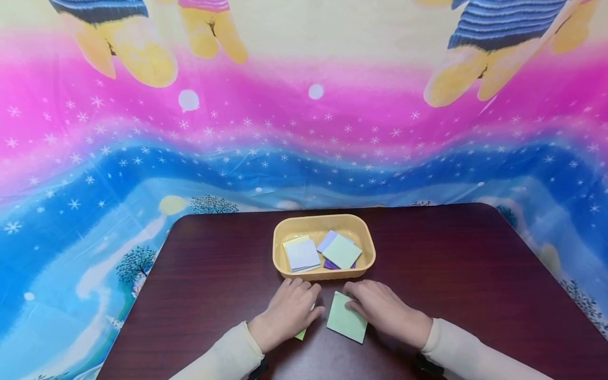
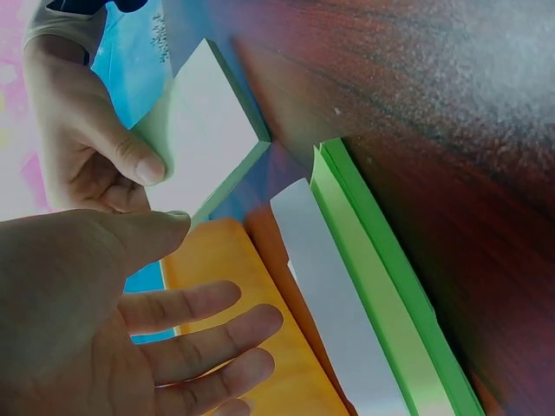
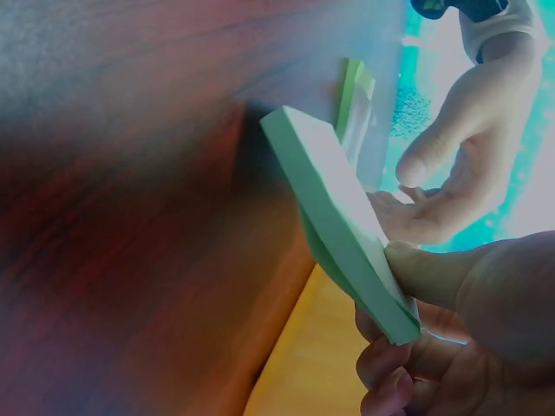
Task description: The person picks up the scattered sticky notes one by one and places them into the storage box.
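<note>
My right hand [image 1: 387, 312] pinches a pale green sticky-note pad [image 1: 345, 323] between thumb and fingers. The pad is tilted just above the table, as the right wrist view shows with its thick edge [image 3: 325, 199]. My left hand [image 1: 292, 312] is to the left with relaxed, slightly bent fingers and holds nothing. Below it on the table is a bright green sticky-note stack [image 2: 377, 269] with a white sheet or pad [image 2: 325, 286] against it; in the head view the hand hides most of that stack [image 1: 301, 334].
A yellow plastic basket [image 1: 324, 275] stands just beyond both hands. Inside it are a white-topped pad pile [image 1: 303, 254] on the left and a pale green pad [image 1: 342, 251] over purple ones on the right. The dark wooden table [image 1: 214, 274] meets a printed cloth [image 1: 285, 126] behind.
</note>
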`<state>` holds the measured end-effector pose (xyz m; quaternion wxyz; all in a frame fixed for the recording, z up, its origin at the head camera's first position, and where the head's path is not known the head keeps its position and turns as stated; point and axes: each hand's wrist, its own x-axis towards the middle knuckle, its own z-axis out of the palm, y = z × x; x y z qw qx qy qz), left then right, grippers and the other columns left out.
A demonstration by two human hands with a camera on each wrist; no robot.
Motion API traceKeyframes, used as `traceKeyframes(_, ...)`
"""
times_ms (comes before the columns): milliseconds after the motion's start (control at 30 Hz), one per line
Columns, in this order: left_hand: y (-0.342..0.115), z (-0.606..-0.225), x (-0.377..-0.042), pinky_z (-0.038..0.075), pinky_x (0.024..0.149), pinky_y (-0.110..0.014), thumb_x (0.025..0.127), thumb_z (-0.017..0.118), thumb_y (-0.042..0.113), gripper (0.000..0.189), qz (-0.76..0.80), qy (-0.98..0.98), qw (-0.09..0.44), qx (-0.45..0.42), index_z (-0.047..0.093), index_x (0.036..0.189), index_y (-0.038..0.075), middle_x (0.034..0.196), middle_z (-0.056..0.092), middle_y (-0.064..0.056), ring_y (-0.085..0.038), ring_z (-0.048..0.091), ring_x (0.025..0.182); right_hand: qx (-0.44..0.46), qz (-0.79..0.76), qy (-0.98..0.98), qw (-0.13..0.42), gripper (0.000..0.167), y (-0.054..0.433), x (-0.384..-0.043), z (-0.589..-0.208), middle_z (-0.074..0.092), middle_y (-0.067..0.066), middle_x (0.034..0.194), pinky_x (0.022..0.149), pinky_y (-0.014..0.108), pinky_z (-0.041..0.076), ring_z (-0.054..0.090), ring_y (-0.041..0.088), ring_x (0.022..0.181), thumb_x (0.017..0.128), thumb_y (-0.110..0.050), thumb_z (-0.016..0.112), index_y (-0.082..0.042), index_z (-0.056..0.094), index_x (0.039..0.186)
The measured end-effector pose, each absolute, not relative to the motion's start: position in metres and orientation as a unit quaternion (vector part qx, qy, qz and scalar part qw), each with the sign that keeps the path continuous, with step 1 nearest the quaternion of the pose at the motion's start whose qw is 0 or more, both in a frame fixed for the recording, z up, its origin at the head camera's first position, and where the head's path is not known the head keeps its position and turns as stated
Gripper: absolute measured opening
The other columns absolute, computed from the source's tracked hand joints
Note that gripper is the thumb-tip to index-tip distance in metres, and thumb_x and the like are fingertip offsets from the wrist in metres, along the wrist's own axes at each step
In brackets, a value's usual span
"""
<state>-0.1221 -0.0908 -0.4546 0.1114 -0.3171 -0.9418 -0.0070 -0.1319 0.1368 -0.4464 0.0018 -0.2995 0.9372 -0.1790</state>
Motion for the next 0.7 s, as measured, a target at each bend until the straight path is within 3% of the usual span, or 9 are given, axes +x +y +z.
traceKeyframes(167, -0.091, -0.454, -0.123, 0.040, 0.070, -0.028, 0.089, 0.073, 0.045, 0.027, -0.008, -0.942, 0.111, -0.317, 0.063, 0.091, 0.020, 0.079, 0.064, 0.006, -0.015, 0.059, 0.079, -0.296, -0.184, 0.937, 0.007, 0.019, 0.138, -0.133, -0.440, 0.042, -0.016, 0.065, 0.054, 0.021, 0.035, 0.037, 0.001, 0.059, 0.086, -0.015, 0.078, -0.021, 0.060, 0.082)
traceKeyframes(400, -0.090, -0.454, -0.124, 0.040, 0.072, -0.028, 0.089, 0.073, 0.045, 0.026, -0.006, -0.941, 0.114, -0.319, 0.064, 0.092, 0.020, 0.080, 0.065, 0.006, -0.015, 0.059, 0.079, -0.284, -0.179, 0.942, 0.015, 0.011, 0.142, -0.134, -0.432, 0.054, -0.015, 0.071, 0.058, 0.021, 0.038, 0.041, 0.001, 0.063, 0.088, -0.015, 0.076, -0.019, 0.066, 0.090)
traceKeyframes(700, -0.087, -0.453, -0.125, 0.040, 0.072, -0.028, 0.090, 0.072, 0.045, 0.026, -0.003, -0.941, 0.112, -0.320, 0.065, 0.094, 0.020, 0.081, 0.066, 0.006, -0.015, 0.059, 0.080, -0.284, -0.187, 0.940, 0.011, 0.018, 0.147, -0.136, -0.427, 0.043, -0.015, 0.066, 0.056, 0.021, 0.036, 0.039, 0.003, 0.062, 0.090, -0.013, 0.075, -0.022, 0.060, 0.083)
